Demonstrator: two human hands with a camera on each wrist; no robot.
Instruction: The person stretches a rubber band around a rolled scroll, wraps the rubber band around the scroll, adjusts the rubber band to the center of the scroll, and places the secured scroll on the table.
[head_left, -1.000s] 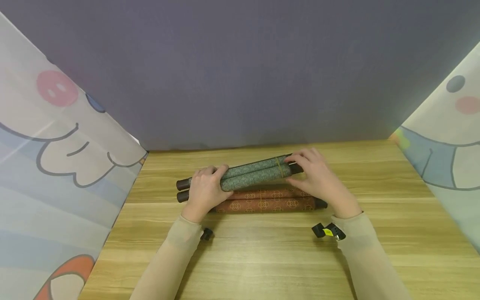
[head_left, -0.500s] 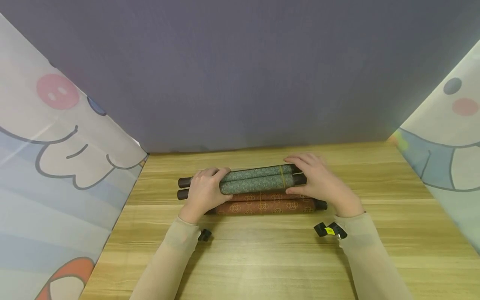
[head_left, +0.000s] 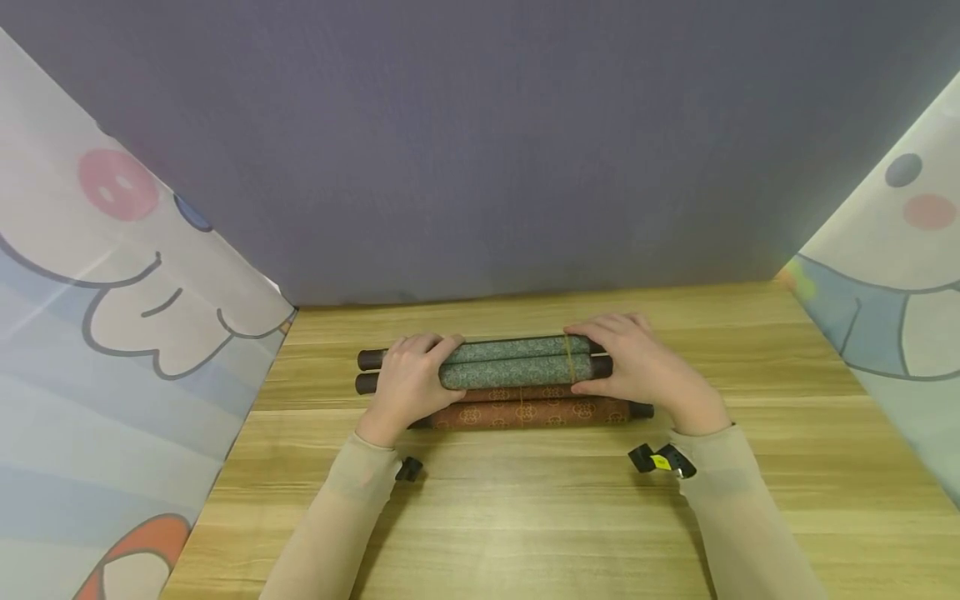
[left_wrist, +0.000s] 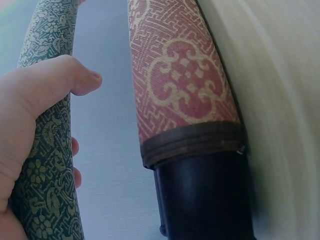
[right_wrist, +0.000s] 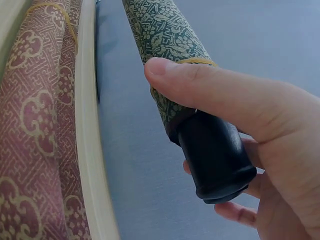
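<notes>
A green patterned scroll (head_left: 517,372), rolled from both ends into two rolls with dark knobs, lies crosswise between my hands. My left hand (head_left: 408,379) grips it near its left end, the thumb over the near roll. Around the right end, my right hand (head_left: 637,367) holds it with the thumb on the near side and fingers on the far side. A yellow rubber band (right_wrist: 197,61) circles that end by the right thumb. Just nearer lies a red-brown patterned scroll (head_left: 540,412) with black knobs (left_wrist: 205,195); the green scroll hides part of its far roll.
A wooden table (head_left: 517,517) carries the scrolls. A grey-purple backdrop (head_left: 517,150) rises at its far edge. Cartoon-printed curtains stand along the left (head_left: 120,275) and right (head_left: 892,275) sides. Black straps with small devices (head_left: 660,460) are on both wrists.
The right end of the green scroll has come down and toward me, so the scroll lies nearly level beside the red one. My right hand moved with it; the left barely moved.
</notes>
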